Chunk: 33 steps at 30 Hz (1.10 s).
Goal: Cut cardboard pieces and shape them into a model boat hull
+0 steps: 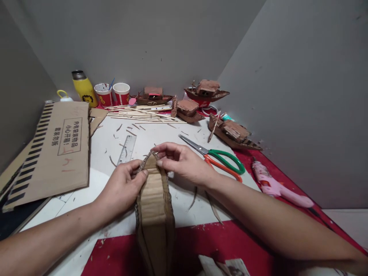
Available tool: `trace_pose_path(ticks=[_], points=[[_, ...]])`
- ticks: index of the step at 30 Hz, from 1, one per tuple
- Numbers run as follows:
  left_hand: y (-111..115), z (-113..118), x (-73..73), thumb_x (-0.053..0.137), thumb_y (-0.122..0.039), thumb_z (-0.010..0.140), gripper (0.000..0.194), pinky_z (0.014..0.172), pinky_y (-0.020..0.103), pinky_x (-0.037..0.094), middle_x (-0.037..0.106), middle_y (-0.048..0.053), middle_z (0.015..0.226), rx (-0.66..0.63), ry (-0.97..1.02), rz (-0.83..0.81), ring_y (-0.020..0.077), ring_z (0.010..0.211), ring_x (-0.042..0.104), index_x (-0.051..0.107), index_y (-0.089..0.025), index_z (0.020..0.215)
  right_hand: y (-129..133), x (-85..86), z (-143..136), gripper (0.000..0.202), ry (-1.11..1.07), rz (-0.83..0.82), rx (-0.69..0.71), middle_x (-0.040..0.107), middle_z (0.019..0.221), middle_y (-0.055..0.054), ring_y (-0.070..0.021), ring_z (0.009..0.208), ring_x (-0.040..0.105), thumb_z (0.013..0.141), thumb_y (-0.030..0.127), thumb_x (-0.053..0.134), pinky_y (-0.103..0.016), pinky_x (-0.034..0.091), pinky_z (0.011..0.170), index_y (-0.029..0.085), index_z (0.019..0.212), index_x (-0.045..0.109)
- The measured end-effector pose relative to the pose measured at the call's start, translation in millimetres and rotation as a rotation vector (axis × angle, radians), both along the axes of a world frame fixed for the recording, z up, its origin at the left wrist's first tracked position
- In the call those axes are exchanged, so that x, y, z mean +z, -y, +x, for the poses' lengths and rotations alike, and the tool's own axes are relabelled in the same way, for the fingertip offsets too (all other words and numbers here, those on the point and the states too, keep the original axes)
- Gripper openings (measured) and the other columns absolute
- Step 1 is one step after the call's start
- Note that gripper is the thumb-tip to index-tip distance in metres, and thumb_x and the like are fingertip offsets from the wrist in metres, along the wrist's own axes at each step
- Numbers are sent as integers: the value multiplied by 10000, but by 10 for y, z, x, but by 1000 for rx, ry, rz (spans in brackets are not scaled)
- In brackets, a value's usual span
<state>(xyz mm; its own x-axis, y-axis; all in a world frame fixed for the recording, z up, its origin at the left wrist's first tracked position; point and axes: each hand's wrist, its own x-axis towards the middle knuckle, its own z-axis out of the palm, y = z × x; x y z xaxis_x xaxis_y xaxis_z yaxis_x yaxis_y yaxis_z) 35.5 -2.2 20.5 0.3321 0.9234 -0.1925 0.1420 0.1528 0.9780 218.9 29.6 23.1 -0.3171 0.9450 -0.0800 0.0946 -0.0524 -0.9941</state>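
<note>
A long, narrow cardboard boat hull (153, 199) points away from me, its pointed end farthest off and its near end running out of the picture. My left hand (126, 184) grips the left side wall near the tip, thumb inside and fingers outside. At the tip, my right hand (184, 161) pinches the right wall between thumb and fingers. Just beyond my right hand lie scissors (212, 155) with one green and one orange handle, blades slightly apart. A clear ruler (127, 150) rests on the white sheet behind my left hand.
Several brown model boats (234, 132) stand at the back and right. A pink glue gun (277, 184) lies on the red cloth at right. Thin wooden sticks (140, 114), paper cups (121, 94) and a yellow bottle (84, 90) are at the back. Printed cardboard (54, 153) leans left.
</note>
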Motion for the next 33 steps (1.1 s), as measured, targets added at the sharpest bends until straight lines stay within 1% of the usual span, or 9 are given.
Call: trace_pose_path(ticks=[6,11,15,18,21,25,28,31,33], points=[[-86,-45,-80,602,-277,835,240,712,282,475,737,39,892,31,36,4,191,788,646,695,-146,1014,5,4,28,359,45,-31,29,613,805,2,-130,669,566,663,175,669,-244,455,570,165,1021,638],[-97,-38,-67,562,-293,892,257,799,291,488,732,48,1022,109,16,146,189,877,648,691,-166,1074,64,-89,-77,244,43,-4,142,633,738,15,-171,705,614,683,163,637,-291,498,643,190,925,650],[-48,-3,-22,629,-336,873,362,869,267,482,696,55,1159,169,59,228,190,1024,628,609,-189,1204,37,-82,-93,191,-73,-5,85,672,784,5,-198,756,656,671,173,628,-316,526,688,205,859,624],[-4,-2,-6,681,-355,840,467,830,275,515,716,71,1122,127,121,103,192,973,662,534,-190,1250,-25,-14,-29,192,-117,94,-53,696,821,7,-192,787,673,673,176,648,-313,543,726,210,857,604],[18,-23,-17,716,-338,809,427,780,296,542,748,77,1022,25,171,-50,196,861,695,570,-166,1172,-56,58,28,228,-144,211,-163,717,899,0,-191,836,683,699,181,651,-328,559,780,214,918,597],[16,-46,-40,782,-263,733,387,815,310,542,760,67,999,-14,208,-123,206,852,705,651,-150,1079,-17,98,31,237,-124,341,-210,713,976,-19,-201,895,677,725,172,651,-341,552,833,214,951,596],[16,-61,-54,813,-221,686,411,813,308,538,766,61,983,-6,201,-154,216,861,709,676,-151,1067,17,101,23,227,-76,408,-249,697,937,-24,-205,864,664,741,184,647,-342,546,800,206,961,597],[28,-83,-60,805,-221,694,394,806,315,534,767,65,995,-36,206,-182,226,874,710,690,-157,1066,40,122,26,234,-38,430,-283,679,895,-14,-205,839,651,744,190,647,-337,539,761,208,972,598],[40,-96,-56,795,-224,705,378,816,332,533,766,65,1009,-42,201,-190,233,877,710,696,-163,1064,63,153,24,229,-37,413,-274,671,898,-11,-209,864,648,755,184,638,-341,534,782,214,978,595]])
